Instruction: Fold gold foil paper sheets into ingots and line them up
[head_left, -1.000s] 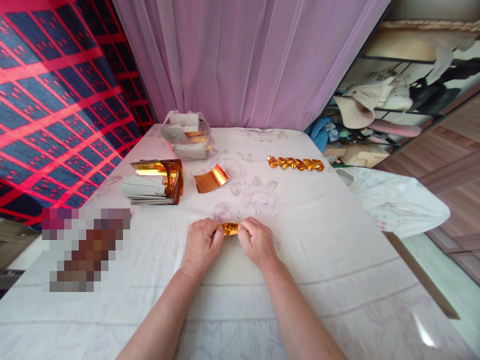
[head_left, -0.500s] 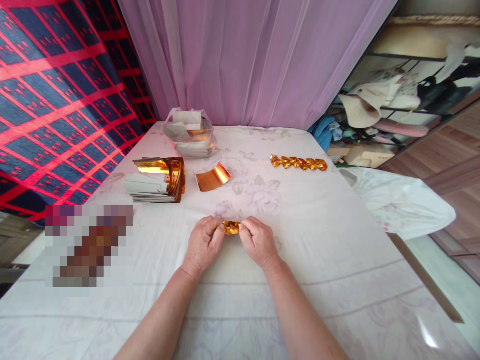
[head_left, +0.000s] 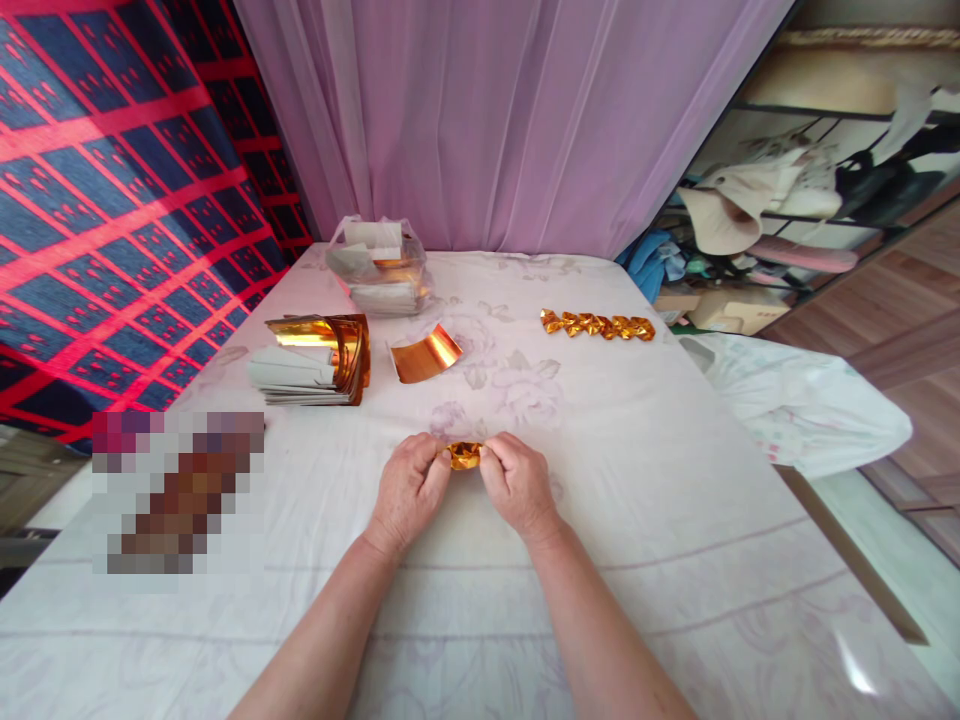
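A small crumpled piece of gold foil (head_left: 465, 456) sits low over the middle of a bed covered in a white floral sheet (head_left: 637, 480). The left hand (head_left: 409, 490) and the right hand (head_left: 517, 485) pinch its two ends, fingers pressed together on it. Farther back lies a single curved gold sheet (head_left: 426, 354). To its left, near the bed's left edge, is a stack of gold-faced papers (head_left: 315, 360). At the far edge a clear plastic bag (head_left: 381, 265) holds more such papers. Toward the far right edge lies a row of folded gold pieces (head_left: 598, 325).
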